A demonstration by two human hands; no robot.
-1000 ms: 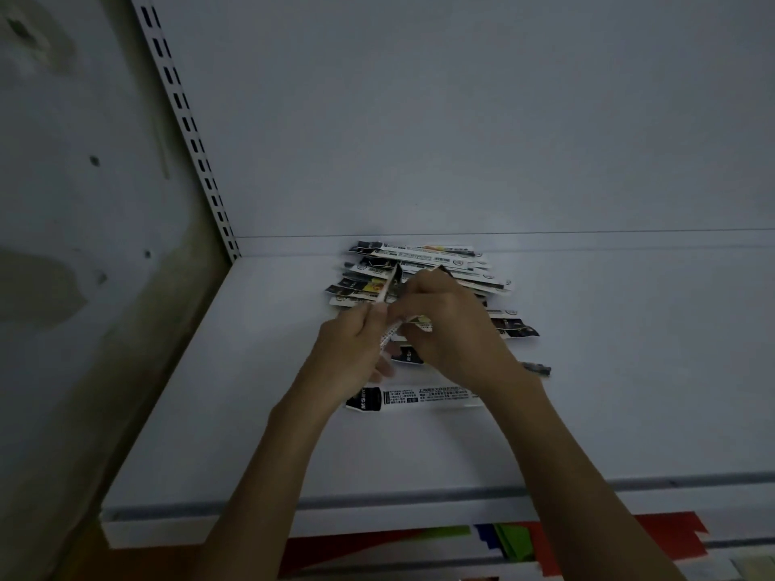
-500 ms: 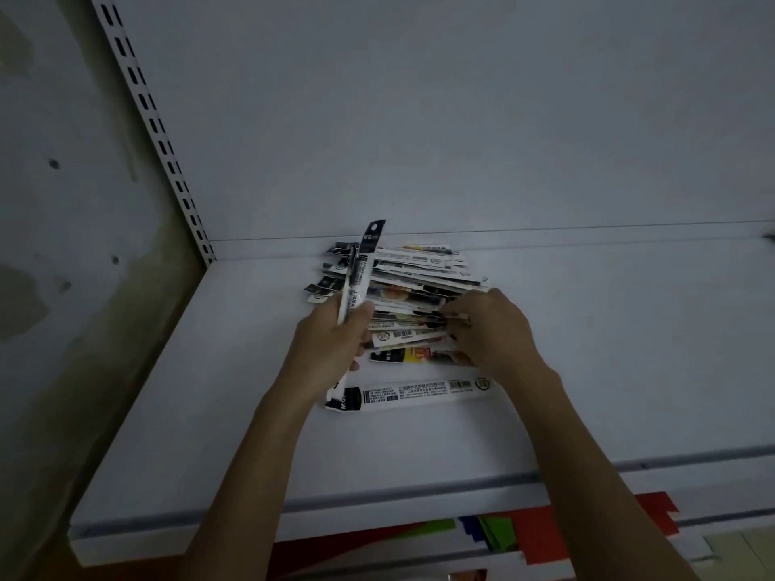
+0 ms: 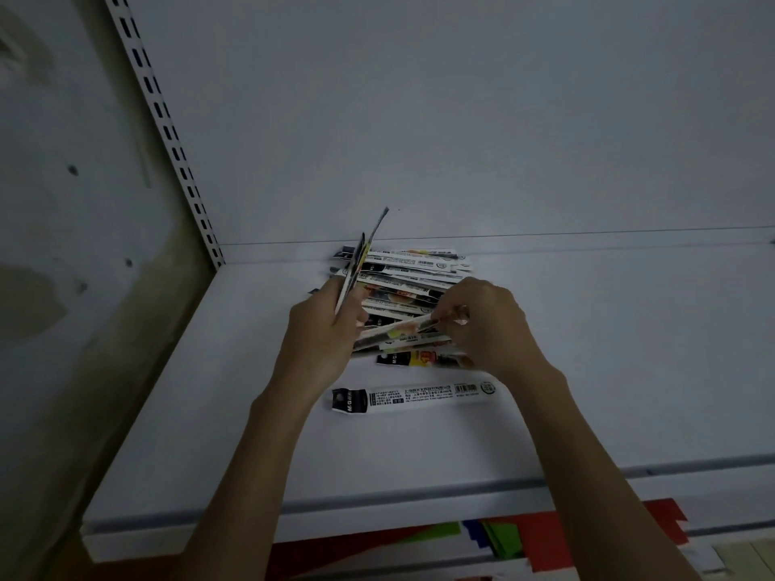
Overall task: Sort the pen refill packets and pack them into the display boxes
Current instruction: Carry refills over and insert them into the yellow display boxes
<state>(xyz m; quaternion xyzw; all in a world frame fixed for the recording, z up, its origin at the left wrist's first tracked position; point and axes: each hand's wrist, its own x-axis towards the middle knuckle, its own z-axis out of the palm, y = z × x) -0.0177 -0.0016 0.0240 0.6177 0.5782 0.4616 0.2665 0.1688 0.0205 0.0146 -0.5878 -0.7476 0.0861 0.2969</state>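
Coloured sheets: red, green and blue paper sheets (image 3: 503,534) show under the white metal shelf (image 3: 608,371), nearest of all and cut off below.
Lone packet: a long white plastic packet (image 3: 413,397) with a black end lies flat just nearer than the pile, clear of my fingers.
Right hand: my right hand (image 3: 490,325) pinches one slim printed packet (image 3: 398,329), raised aslant at the pile's near edge.
Left hand: my left hand (image 3: 323,329) clasps a few upright packets (image 3: 362,257) at the pile's left.
Pile: the pile of printed refill packets (image 3: 413,283) lies partly hidden behind my hands; its print is blurred.

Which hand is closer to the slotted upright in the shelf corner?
Left. The left hand grips packets right of the slotted upright; the right hand pinches a packet farther right.
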